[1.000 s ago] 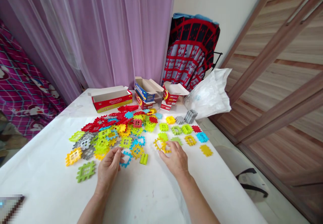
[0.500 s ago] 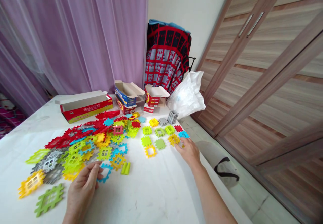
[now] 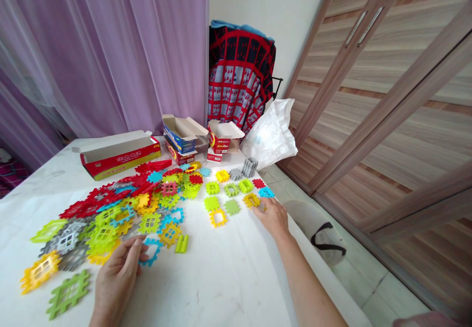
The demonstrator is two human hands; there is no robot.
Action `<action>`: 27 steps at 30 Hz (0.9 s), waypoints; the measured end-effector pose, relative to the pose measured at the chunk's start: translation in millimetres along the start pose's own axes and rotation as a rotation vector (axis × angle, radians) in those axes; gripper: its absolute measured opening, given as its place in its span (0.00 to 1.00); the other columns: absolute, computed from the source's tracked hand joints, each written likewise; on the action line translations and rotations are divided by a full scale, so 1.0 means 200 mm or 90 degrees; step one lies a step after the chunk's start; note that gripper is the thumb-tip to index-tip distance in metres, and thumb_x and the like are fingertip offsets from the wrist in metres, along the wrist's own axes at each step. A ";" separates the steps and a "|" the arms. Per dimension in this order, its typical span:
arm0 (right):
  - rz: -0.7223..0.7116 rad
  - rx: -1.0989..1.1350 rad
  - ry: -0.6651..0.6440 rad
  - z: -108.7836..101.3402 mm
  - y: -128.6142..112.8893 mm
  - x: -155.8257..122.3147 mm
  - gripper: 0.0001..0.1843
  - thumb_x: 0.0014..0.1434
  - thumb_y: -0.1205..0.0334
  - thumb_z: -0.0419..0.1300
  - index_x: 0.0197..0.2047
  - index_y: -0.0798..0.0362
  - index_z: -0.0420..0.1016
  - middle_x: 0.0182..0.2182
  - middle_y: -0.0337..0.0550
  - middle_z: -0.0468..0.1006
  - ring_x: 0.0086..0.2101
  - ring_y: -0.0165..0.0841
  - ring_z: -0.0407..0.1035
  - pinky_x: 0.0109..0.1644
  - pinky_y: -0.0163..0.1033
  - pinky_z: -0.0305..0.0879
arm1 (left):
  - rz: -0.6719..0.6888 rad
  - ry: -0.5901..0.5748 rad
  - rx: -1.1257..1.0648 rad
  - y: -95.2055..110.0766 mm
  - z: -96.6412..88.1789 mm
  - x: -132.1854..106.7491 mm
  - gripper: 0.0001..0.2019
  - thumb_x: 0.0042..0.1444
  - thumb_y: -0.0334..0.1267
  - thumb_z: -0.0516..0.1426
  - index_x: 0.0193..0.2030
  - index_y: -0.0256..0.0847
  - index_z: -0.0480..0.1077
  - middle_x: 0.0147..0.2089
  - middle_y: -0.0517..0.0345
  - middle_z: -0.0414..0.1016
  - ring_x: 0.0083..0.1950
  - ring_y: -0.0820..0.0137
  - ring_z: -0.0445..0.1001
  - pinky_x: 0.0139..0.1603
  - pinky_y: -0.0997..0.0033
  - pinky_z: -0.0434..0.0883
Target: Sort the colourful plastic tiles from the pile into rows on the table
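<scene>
My left hand (image 3: 121, 270) is at the front of a pile of toothed plastic building pieces. Its thumb and fingers are closed at the left edge of a blue square-frame piece (image 3: 158, 253); the grip is partly hidden. A green toothed piece (image 3: 70, 292) lies to its left. Two short lime sticks (image 3: 181, 244) sit to the right. My right hand (image 3: 273, 217) reaches to the table's right side, thumb and fingers a little apart. They are beside a yellow toothed piece (image 3: 251, 199) and touch or nearly touch a blue toothed piece (image 3: 266, 192).
Sorted pieces stand in rows, with a grey stack (image 3: 250, 166) behind. Open cartons, one long and red (image 3: 121, 156), one blue (image 3: 180, 137), line the back. A white plastic bag (image 3: 273, 133) hangs at the right corner. The table's right edge (image 3: 313, 248) runs beside my forearm.
The whole view has shifted slightly, with things a little further left and higher. Both hands keep nearly the same places relative to the pieces.
</scene>
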State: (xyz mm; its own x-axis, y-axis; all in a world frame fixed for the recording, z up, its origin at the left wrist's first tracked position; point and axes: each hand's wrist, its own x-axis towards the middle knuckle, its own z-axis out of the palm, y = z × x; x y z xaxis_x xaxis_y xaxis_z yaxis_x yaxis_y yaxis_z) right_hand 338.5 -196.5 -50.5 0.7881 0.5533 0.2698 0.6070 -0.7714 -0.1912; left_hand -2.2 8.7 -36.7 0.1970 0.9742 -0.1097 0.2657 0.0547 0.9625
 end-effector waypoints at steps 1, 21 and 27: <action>-0.003 0.001 -0.001 0.01 0.01 0.00 0.17 0.56 0.50 0.61 0.46 0.49 0.76 0.42 0.45 0.80 0.44 0.38 0.72 0.45 0.40 0.60 | -0.005 0.001 0.001 0.00 0.00 0.00 0.32 0.35 0.69 0.59 0.37 0.42 0.75 0.26 0.59 0.76 0.27 0.67 0.72 0.20 0.71 0.67; 0.006 -0.029 -0.007 -0.03 -0.05 -0.02 0.15 0.58 0.51 0.61 0.45 0.49 0.76 0.42 0.44 0.79 0.44 0.38 0.71 0.46 0.40 0.59 | -0.012 0.000 0.002 0.00 0.00 0.00 0.35 0.33 0.71 0.59 0.37 0.41 0.75 0.26 0.59 0.76 0.26 0.69 0.70 0.21 0.71 0.67; 0.002 -0.027 0.001 -0.04 -0.05 -0.02 0.16 0.57 0.52 0.62 0.46 0.50 0.76 0.43 0.45 0.79 0.45 0.39 0.71 0.45 0.40 0.59 | -0.027 0.007 -0.005 0.01 0.01 -0.01 0.34 0.32 0.69 0.59 0.37 0.42 0.75 0.26 0.59 0.76 0.26 0.68 0.71 0.21 0.72 0.66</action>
State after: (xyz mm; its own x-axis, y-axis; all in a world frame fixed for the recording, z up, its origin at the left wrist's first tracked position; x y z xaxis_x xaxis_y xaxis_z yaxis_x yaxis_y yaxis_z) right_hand 328.8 -193.9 -43.2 0.7901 0.5504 0.2700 0.5994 -0.7860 -0.1517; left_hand 0.0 7.4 -34.3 0.1760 0.9732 -0.1480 0.2661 0.0977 0.9590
